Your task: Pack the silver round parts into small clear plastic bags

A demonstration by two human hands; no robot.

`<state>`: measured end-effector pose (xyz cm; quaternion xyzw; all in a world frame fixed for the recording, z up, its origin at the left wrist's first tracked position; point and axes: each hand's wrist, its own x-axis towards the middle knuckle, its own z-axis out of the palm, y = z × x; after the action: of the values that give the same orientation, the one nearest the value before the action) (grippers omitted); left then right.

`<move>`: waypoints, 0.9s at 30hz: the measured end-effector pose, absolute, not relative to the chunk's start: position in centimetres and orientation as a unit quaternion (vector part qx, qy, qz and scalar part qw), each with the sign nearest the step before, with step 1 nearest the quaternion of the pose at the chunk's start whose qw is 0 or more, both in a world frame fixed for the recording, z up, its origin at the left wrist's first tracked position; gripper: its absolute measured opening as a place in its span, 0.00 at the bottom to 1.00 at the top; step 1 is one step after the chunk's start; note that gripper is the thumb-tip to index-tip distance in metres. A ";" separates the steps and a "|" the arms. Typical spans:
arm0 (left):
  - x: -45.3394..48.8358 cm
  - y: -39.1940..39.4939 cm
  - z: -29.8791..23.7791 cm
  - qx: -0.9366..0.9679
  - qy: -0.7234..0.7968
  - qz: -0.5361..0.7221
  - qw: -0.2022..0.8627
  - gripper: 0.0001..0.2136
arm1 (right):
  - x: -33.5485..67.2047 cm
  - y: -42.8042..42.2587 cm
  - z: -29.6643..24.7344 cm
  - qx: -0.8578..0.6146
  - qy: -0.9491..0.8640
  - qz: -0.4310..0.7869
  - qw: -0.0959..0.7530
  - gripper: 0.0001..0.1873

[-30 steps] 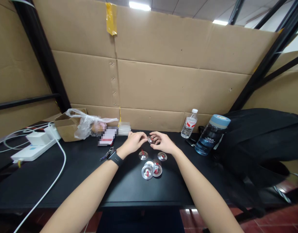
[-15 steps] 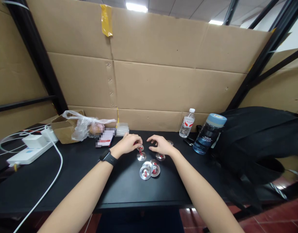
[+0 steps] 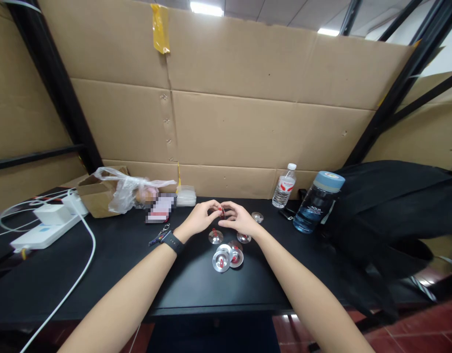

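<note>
My left hand (image 3: 201,218) and my right hand (image 3: 238,219) meet above the black table (image 3: 138,264), fingers pinched together on a small red piece (image 3: 221,210) between them. Just below the hands lie several small silver discs with red centres: one disc (image 3: 215,237) under the left hand, one disc (image 3: 243,238) under the right, and a stacked group (image 3: 226,257) nearer me. Another disc (image 3: 257,216) lies to the right of my right hand. A black watch (image 3: 173,241) is on my left wrist.
A small water bottle (image 3: 284,187) and a blue-lidded bottle (image 3: 316,203) stand at the right, beside a black bag (image 3: 388,211). At the left are a brown box with a plastic bag (image 3: 112,193), a white power strip (image 3: 45,228) and cable. Cardboard walls the back.
Half a second ago my hands were apart, the left pinching a red part over a disc. They have now lifted and come together over the discs.
</note>
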<state>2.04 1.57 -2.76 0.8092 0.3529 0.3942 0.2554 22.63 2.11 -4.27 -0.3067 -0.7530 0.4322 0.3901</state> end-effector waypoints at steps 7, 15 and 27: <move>0.7 2.5 -2.3 0.801 0.359 0.400 0.264 0.11 | 23.9 2.6 -3.1 -0.332 -0.730 0.421 0.424 0.31; -2.8 3.5 -2.0 0.839 0.400 0.333 0.156 0.11 | 32.5 5.5 -2.5 -0.536 -0.787 0.096 0.291 0.24; -3.5 4.9 -3.6 0.878 0.382 0.251 0.142 0.05 | 34.8 7.0 -4.6 -0.572 -0.781 0.130 0.214 0.25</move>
<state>-3.48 4.85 -3.55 0.8780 0.3823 0.2505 0.1423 34.81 6.96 -4.61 -0.5723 -0.7810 0.1301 0.2137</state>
